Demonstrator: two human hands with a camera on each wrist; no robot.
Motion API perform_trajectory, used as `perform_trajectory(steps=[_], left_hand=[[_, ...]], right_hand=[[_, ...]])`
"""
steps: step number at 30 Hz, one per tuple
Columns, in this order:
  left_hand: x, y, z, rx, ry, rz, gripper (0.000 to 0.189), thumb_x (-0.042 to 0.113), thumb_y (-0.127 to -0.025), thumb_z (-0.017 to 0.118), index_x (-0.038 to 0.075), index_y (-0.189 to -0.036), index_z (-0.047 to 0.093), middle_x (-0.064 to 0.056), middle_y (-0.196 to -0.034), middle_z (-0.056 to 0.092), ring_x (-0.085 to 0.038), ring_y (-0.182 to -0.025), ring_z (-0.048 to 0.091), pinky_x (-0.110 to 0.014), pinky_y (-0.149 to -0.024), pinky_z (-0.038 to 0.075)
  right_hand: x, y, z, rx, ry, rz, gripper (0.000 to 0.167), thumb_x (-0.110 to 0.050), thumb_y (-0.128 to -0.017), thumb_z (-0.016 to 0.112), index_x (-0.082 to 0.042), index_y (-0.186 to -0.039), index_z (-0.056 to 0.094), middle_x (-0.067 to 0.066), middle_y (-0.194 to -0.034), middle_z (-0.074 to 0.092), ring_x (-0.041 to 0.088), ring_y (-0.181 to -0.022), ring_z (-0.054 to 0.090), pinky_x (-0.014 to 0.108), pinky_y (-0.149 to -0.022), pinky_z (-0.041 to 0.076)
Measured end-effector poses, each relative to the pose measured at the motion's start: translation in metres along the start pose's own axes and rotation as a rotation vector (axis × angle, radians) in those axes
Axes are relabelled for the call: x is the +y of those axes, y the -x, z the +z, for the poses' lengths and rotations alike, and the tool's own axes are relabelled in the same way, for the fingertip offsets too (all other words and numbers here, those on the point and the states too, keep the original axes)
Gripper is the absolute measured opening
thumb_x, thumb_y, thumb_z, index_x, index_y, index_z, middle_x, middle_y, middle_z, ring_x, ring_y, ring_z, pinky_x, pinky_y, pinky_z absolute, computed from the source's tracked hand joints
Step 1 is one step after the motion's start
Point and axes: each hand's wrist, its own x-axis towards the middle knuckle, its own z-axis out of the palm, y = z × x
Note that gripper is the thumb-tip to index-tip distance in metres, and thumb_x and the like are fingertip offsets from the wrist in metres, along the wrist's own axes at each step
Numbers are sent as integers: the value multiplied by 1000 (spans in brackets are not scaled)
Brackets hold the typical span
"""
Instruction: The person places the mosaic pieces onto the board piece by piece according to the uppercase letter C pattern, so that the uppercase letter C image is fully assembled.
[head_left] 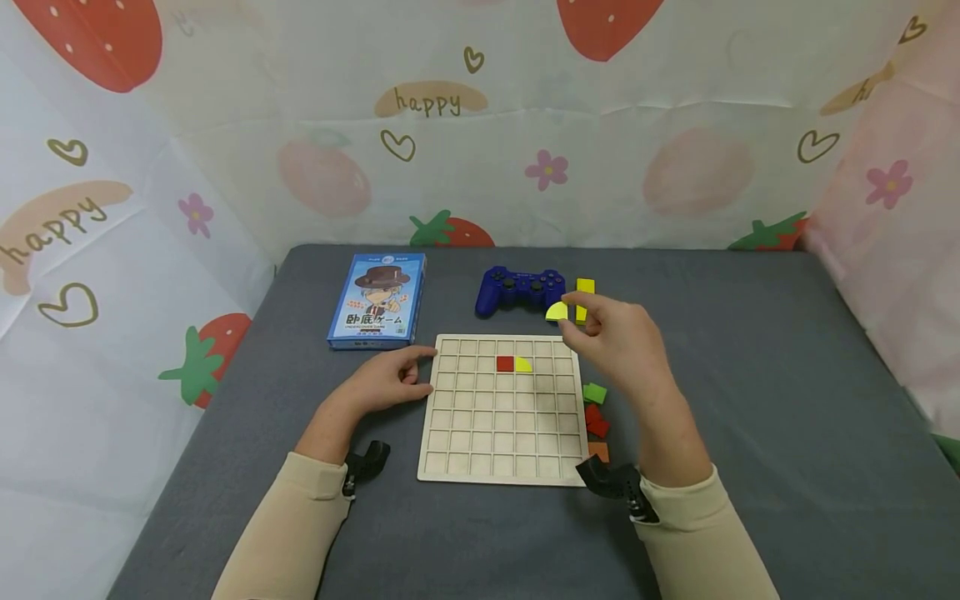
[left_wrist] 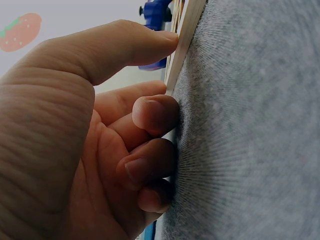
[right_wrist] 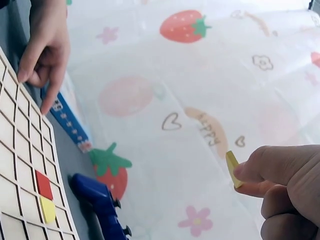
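A grey table [head_left: 750, 350] bears a box [head_left: 378, 302], controller [head_left: 517, 289], gridded board [head_left: 503, 442], coloured pieces [head_left: 596, 420].

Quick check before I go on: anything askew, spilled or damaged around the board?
Nothing looks spilled or damaged. Only the loose red pieces just right of the board look untidy: they lie at uneven angles, while the red square sits squarely in its cell.

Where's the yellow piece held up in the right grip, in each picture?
Head: the yellow piece is just right of the middle, by the right end of the blue controller.
Left wrist: it's not in this picture.
Right wrist: the yellow piece is right of the middle, in the lower half.
Shared landmark: the blue controller, upper middle in head, at the top in left wrist, lower left in right wrist.
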Motion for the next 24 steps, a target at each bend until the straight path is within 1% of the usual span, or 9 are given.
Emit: perform_trajectory(steps=[5,12,18,24], left_hand=[[0,0,0,-4,-1,-6,59,26,-93,76,10,-146,56,3,-70,51,-13,-62,45,-35,-68,39],[0,1,0,-1,0,-6,59,27,-93,75,10,-146,56,3,-70,50,-14,-61,45,-35,-67,39],[1,2,0,-1,8,-15,59,26,-94,75,10,-147,55,2,-70,51,-14,-61,45,-35,-67,39],[0,1,1,-2,4,-13,59,27,-94,75,11,-148,54,2,-69,51,-14,-60,45,-35,-68,39]], right_hand=[[-7,1,6,-20,-9,-19,37,-19,-98,68,-9,-134,69,-2,-55,35,17,-47,28,32,-49,21],[-14,0,19,-55,-22,-41,37,-21,-97,70,-11,-132,70,-2,-56,39,17,-47,31,31,-49,23],[-15,-4,35,-84,-34,-57,34,-21,-97,70,-12,-130,71,-3,-57,39,15,-47,30,32,-50,23],[-14,-6,50,-85,-28,-84,33,-20,-96,71,-11,-128,73,-4,-56,41,14,-46,30,30,-48,23]])
